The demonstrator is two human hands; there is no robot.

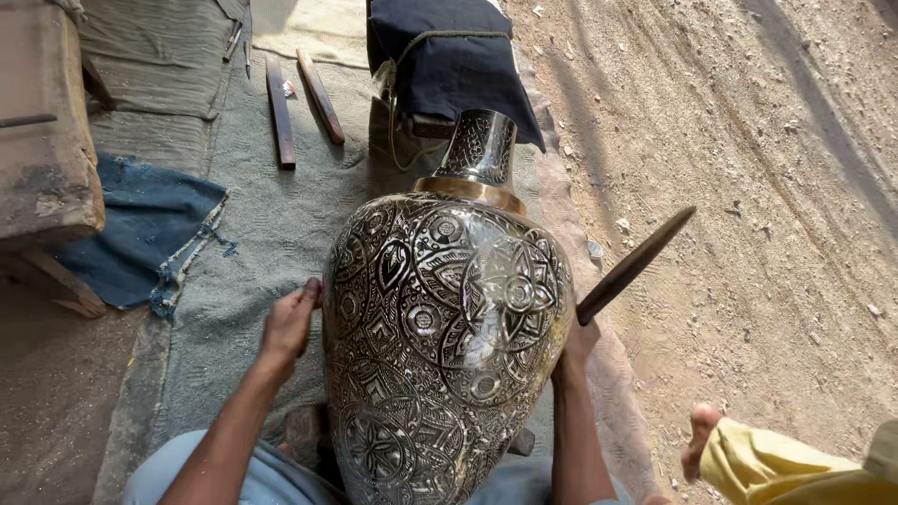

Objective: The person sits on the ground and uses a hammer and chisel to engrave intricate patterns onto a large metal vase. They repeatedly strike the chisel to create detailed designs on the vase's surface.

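A large engraved metal vase (444, 327), black and silver with floral patterns and a brass collar, lies on its side across my lap, its neck (479, 145) pointing away from me. My left hand (290, 323) rests flat against the vase's left flank, fingers extended. My right hand (575, 346) sits at the vase's right side, mostly hidden behind its curve, gripping a dark wooden stick (634, 265) that slants up and to the right.
A grey-green mat (271, 224) covers the ground, with two wooden bars (299, 103), a blue cloth (150, 229) and a wooden block (42, 131) to the left. A dark padded cushion (444, 56) lies beyond the neck. Sandy ground (748, 187) spreads right; another person's foot (700, 440) and yellow trouser leg show bottom right.
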